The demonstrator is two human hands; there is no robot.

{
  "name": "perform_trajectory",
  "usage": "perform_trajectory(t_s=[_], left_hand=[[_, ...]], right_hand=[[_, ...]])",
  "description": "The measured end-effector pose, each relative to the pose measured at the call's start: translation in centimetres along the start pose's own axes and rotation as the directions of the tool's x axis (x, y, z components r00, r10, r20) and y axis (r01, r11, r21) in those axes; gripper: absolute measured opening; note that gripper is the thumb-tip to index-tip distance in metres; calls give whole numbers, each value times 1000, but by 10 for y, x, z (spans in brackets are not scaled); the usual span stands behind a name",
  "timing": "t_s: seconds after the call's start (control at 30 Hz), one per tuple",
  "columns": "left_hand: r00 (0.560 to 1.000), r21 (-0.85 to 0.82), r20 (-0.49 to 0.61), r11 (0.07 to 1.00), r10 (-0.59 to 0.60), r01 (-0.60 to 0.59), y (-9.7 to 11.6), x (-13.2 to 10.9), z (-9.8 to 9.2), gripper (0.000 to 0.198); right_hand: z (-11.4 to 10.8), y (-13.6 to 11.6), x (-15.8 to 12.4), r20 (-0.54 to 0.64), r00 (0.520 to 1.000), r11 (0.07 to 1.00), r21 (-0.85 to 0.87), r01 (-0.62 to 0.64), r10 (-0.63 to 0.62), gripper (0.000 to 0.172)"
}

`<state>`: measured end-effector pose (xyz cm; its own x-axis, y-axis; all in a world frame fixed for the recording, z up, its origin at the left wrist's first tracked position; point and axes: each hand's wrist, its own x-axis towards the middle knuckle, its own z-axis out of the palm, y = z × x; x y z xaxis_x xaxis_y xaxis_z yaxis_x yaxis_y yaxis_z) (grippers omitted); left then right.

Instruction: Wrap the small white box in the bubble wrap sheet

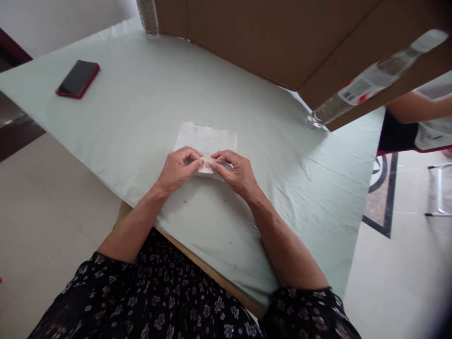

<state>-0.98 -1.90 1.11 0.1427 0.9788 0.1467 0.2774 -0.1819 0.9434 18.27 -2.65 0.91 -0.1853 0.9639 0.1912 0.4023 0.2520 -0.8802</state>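
My left hand (175,168) and my right hand (237,172) meet over the table near its front edge. Thumbs and fingertips of both pinch a small, flat, off-white piece (206,169) from either side. It looks soft and has pinkish marks in the middle; I cannot tell what it is made of. Under and beyond the hands lies a thin white sheet (208,135), like a paper towel, flat on the pale green cloth. My fingers hide part of the piece and the sheet's near edge.
A phone in a red case (78,79) lies at the far left of the cloth-covered table (141,94). A large cardboard panel (240,37) stands at the back, with a clear plastic bottle (374,80) against its right side. Another person's arm (416,107) shows at the right.
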Motion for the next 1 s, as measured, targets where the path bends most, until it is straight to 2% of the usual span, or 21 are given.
perform_trajectory(t_s=[0.23,0.4,0.63,0.7,0.83,1.0], left_hand=[[998,21,11,998,-61,60,-1,2,1,13],[994,31,27,994,-107,106,2,3,-1,12],[991,46,41,991,-130,128,5,5,-1,11],[990,55,36,990,-133,131,5,5,-1,11],[990,58,27,989,-137,135,5,5,0,11],[990,71,19,987,-143,141,6,6,1,9]], right_hand=[[-6,1,5,26,997,998,3,-69,69,18],[-14,4,7,-33,994,994,-42,-103,102,16],[-22,4,8,-83,993,976,-197,-96,81,13],[-29,3,9,-46,994,969,-226,-104,96,14],[-43,5,10,115,981,969,-210,-132,158,20],[-48,13,11,193,950,951,-240,-196,244,19]])
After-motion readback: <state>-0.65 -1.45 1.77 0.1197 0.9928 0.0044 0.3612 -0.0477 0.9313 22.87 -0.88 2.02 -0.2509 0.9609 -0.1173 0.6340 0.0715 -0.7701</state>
